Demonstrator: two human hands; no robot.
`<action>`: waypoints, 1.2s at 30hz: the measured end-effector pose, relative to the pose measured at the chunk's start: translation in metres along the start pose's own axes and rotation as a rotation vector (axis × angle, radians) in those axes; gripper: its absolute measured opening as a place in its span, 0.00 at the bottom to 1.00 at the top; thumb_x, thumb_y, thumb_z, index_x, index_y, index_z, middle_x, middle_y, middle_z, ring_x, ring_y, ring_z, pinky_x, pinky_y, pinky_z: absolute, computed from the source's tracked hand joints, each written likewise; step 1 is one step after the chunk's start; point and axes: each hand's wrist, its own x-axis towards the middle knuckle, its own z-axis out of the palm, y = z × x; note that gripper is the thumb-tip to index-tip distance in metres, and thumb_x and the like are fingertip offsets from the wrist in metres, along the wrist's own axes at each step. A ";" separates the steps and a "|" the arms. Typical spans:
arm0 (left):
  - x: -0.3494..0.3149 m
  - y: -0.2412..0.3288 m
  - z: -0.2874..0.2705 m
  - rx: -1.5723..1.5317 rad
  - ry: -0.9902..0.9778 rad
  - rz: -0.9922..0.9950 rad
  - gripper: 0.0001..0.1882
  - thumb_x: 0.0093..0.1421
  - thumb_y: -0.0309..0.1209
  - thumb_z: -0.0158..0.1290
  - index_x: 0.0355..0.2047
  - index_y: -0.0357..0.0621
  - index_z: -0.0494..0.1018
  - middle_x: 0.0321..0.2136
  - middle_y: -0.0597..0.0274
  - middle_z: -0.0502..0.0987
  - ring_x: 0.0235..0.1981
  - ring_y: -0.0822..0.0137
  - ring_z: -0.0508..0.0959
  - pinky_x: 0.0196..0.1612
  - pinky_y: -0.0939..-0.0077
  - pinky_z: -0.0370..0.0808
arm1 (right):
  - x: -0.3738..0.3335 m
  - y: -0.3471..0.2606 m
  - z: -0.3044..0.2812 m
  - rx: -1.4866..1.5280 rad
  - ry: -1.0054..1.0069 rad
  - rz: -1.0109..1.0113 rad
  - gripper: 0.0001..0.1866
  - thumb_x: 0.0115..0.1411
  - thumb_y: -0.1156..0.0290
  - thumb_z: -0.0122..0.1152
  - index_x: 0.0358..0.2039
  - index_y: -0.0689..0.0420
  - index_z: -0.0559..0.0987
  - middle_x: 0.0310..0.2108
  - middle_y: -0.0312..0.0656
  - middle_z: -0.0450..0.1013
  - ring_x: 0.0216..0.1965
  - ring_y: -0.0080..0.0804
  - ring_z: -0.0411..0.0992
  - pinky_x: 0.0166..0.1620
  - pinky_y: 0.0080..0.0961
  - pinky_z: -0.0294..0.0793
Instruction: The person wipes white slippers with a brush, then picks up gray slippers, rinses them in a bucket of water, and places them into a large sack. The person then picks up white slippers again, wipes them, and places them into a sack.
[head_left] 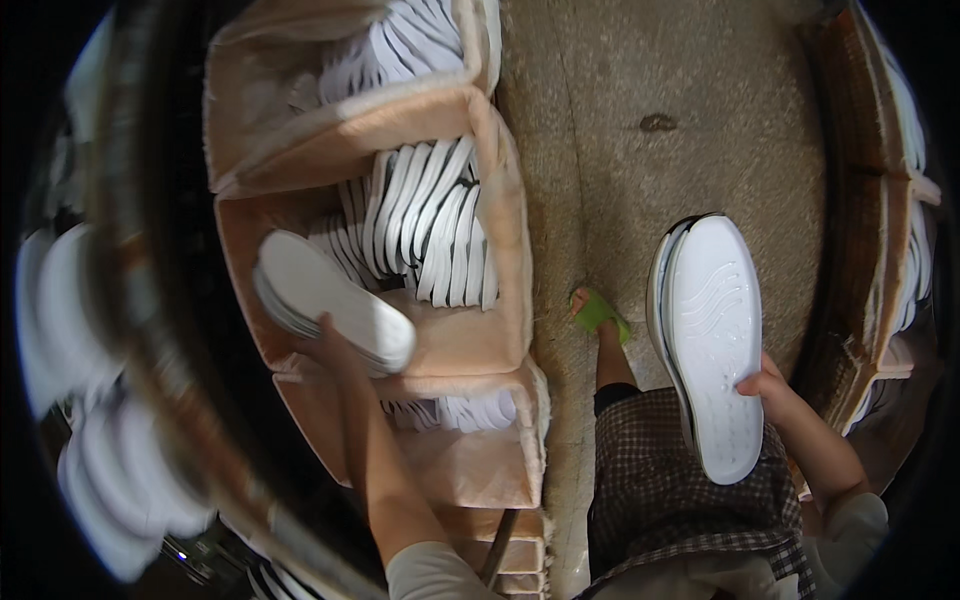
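Note:
My left hand [330, 345] is closed on a small stack of white shoe soles [335, 295], held over the left part of a pinkish fabric-lined bin [460, 350]. Inside that bin, rows of white soles [420, 215] stand on edge, packed side by side. On the right, my right hand [768, 388] grips another stack of white shoe soles [712, 340] with dark edges between the layers. Its top sole shows wavy grooves. This stack is upright in front of my checked apron, with my thumb on its face and my other fingers hidden behind it.
More lined bins with white soles run along the left, one bin [340, 120] beyond and another bin [490, 480] nearer. Similar bins [860, 250] line the right side. Concrete floor [660, 70] lies between the rows. At far left, blurred white soles [130, 470] hang beside a dark curved edge.

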 end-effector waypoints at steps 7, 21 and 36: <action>0.162 -0.114 0.045 0.718 0.087 0.288 0.44 0.47 0.33 0.58 0.59 0.29 0.47 0.52 0.37 0.62 0.52 0.44 0.65 0.54 0.57 0.64 | 0.108 0.050 0.052 0.028 0.147 0.086 0.50 0.32 0.65 0.63 0.60 0.62 0.56 0.50 0.47 0.67 0.50 0.38 0.68 0.52 0.32 0.67; 0.094 -0.127 0.075 0.510 -0.456 0.191 0.43 0.53 0.29 0.58 0.62 0.35 0.44 0.61 0.43 0.50 0.60 0.55 0.56 0.62 0.65 0.54 | 0.177 0.039 0.121 0.167 -0.310 0.030 0.46 0.46 0.77 0.60 0.62 0.62 0.46 0.54 0.47 0.62 0.55 0.36 0.62 0.56 0.34 0.61; 0.077 -0.036 0.034 0.399 -0.064 0.362 0.38 0.50 0.24 0.57 0.59 0.36 0.50 0.54 0.45 0.61 0.52 0.53 0.67 0.55 0.65 0.66 | 0.283 0.000 0.224 -0.971 0.027 -1.244 0.37 0.50 0.52 0.61 0.55 0.61 0.65 0.55 0.52 0.59 0.56 0.46 0.58 0.53 0.47 0.58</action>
